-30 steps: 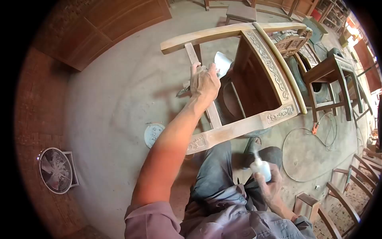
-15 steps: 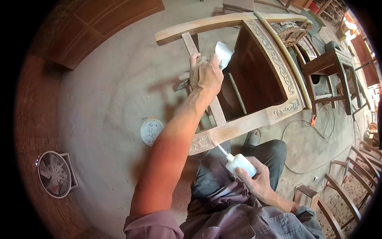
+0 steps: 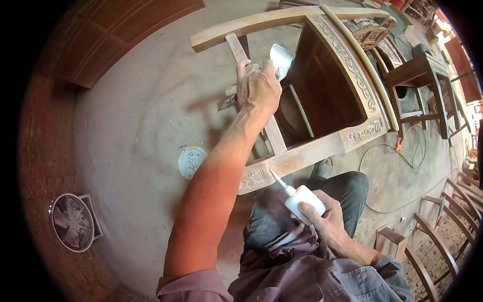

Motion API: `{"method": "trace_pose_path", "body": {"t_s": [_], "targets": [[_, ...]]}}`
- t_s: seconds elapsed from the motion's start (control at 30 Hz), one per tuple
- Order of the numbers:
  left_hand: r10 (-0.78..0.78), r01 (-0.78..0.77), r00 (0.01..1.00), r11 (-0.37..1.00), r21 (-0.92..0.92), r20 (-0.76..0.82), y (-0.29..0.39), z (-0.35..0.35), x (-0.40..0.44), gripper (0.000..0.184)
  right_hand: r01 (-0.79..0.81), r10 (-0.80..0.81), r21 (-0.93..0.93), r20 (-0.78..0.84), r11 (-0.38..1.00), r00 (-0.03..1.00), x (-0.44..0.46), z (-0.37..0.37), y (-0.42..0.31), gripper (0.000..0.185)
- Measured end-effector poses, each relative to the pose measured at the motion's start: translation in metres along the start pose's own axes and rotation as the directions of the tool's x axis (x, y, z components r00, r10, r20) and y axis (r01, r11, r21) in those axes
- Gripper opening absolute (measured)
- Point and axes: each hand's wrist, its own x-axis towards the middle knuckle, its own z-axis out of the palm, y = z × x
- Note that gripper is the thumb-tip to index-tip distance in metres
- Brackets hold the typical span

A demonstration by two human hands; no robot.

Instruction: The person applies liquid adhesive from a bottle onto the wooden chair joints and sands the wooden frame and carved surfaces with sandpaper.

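My left hand (image 3: 259, 90) is closed over the crossbar (image 3: 274, 136) of a wooden chair frame (image 3: 302, 156). A pale, curved flat piece (image 3: 282, 60) sticks out from its fingers. A dark blade-like tool (image 3: 227, 103) shows on the hand's other side; what holds it is hidden. My right hand (image 3: 327, 216) is wrapped round a white squeeze bottle (image 3: 305, 204). The bottle's thin nozzle points up and left, its tip at the lower edge of the carved rail, near the carving; contact cannot be made out.
A white round lid or dish (image 3: 191, 162) lies on the floor left of the frame. A fan (image 3: 73, 222) stands at the far left. Wooden stools (image 3: 415, 75), a cable (image 3: 370, 186) with an orange part and curved chair parts (image 3: 435, 244) are on the right.
My right hand has brought the bottle up and left from beside the knee to the carved rail. My left hand keeps its hold while the view shifts slightly.
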Motion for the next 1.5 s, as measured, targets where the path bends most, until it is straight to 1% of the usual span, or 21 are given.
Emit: {"method": "trace_pose_path", "body": {"t_s": [0.07,0.17,0.27,0.37,0.47,0.77,0.97,1.07,1.17,1.27,1.37,1.5], "targets": [[-0.002,0.002,1.000,1.000,0.009,0.005,0.000,-0.001,0.000,0.015,-0.026,0.026,-0.007,0.000,1.000,1.000,0.000,0.001,-0.003,0.033],[-0.003,0.003,1.000,1.000,0.008,0.021,0.001,-0.003,0.000,0.015,-0.014,0.014,-0.003,0.006,1.000,1.000,0.000,0.002,-0.003,0.032],[0.011,-0.011,1.000,1.000,0.005,-0.006,-0.002,0.001,0.000,0.015,-0.029,0.029,0.006,0.007,1.000,1.000,-0.001,0.003,-0.006,0.033],[0.028,-0.027,0.998,1.000,0.011,-0.048,-0.003,0.004,0.000,0.014,-0.053,0.052,-0.024,-0.005,0.998,0.999,-0.001,0.003,-0.009,0.033],[0.016,-0.016,1.000,0.999,0.039,-0.006,-0.002,0.001,0.000,0.014,-0.068,0.068,-0.003,-0.005,0.998,0.998,-0.001,0.004,-0.011,0.033],[0.025,-0.024,0.999,1.000,0.010,-0.030,-0.001,0.000,0.000,0.015,-0.056,0.056,-0.019,-0.023,0.998,0.998,-0.003,0.004,-0.015,0.036],[0.026,-0.025,1.000,0.999,0.021,-0.008,-0.001,-0.002,0.000,0.015,-0.061,0.061,-0.029,-0.016,0.998,0.998,-0.002,0.006,-0.016,0.036],[0.005,-0.005,1.000,1.000,0.027,0.014,0.000,-0.001,0.000,0.015,-0.049,0.049,0.012,-0.036,0.999,0.998,-0.003,0.005,-0.015,0.034],[0.051,-0.048,0.995,0.998,0.035,-0.083,-0.003,0.005,0.000,0.010,-0.034,0.033,-0.019,-0.042,0.999,0.999,-0.002,0.001,-0.013,0.034],[0.038,-0.034,0.997,0.998,0.058,-0.061,-0.001,0.002,-0.001,0.010,-0.036,0.036,-0.013,-0.015,0.999,0.999,-0.002,0.000,-0.014,0.035],[0.035,-0.033,0.998,0.999,0.034,-0.056,-0.002,0.004,0.000,0.010,-0.084,0.084,0.039,-0.014,0.996,0.996,-0.003,0.005,-0.016,0.036],[0.034,-0.031,0.998,0.999,0.045,-0.060,-0.002,0.003,-0.001,0.010,-0.075,0.075,0.006,-0.040,0.997,0.996,-0.003,0.003,-0.014,0.036]]}}
